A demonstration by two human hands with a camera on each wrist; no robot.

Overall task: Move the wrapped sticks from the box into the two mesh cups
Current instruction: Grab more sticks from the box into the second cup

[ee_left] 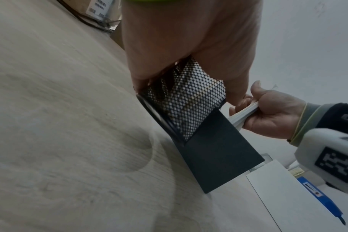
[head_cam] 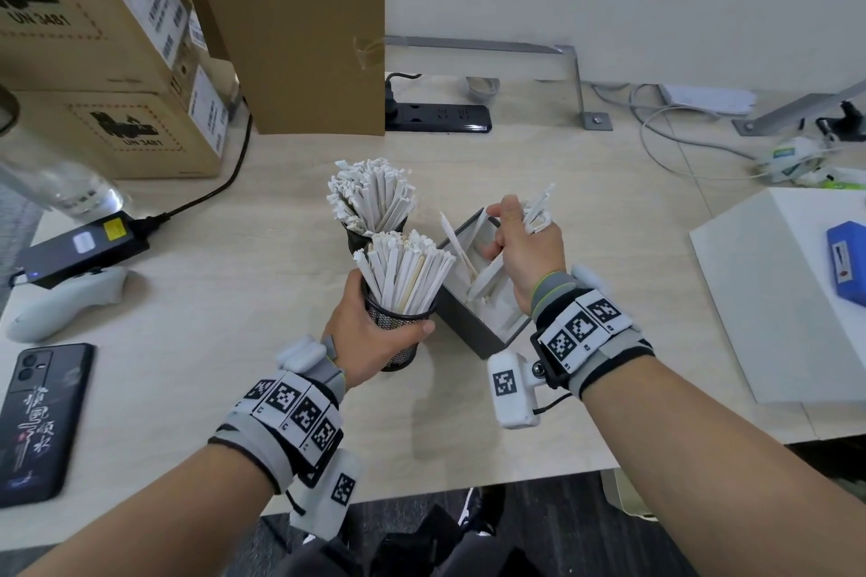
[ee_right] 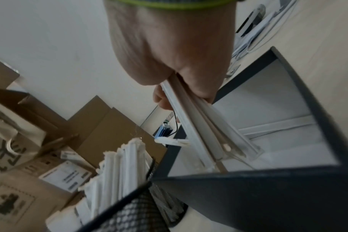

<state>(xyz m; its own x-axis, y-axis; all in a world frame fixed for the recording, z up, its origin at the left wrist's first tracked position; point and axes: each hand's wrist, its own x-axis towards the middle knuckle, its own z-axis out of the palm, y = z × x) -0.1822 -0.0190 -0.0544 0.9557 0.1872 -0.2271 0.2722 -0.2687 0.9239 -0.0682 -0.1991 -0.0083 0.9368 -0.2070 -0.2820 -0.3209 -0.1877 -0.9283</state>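
Observation:
My left hand (head_cam: 375, 328) grips the near black mesh cup (head_cam: 398, 342), tilted off the table and packed with white wrapped sticks (head_cam: 407, 272). The mesh wall (ee_left: 189, 100) shows under my left palm. A second mesh cup (head_cam: 361, 237), also full of sticks, stands just behind it. To the right sits the dark grey box (head_cam: 473, 328) with a white inside and a few sticks (head_cam: 454, 239) leaning in it. My right hand (head_cam: 525, 248) holds a small bundle of wrapped sticks (ee_right: 207, 130) over the box (ee_right: 248, 196).
Cardboard boxes (head_cam: 108, 38) stand at the back left beside a black power strip (head_cam: 440, 117). A phone (head_cam: 37, 417), a white controller (head_cam: 65, 305) and a black charger (head_cam: 79, 248) lie left. A white box (head_cam: 787, 295) with a blue item (head_cam: 848, 262) sits right.

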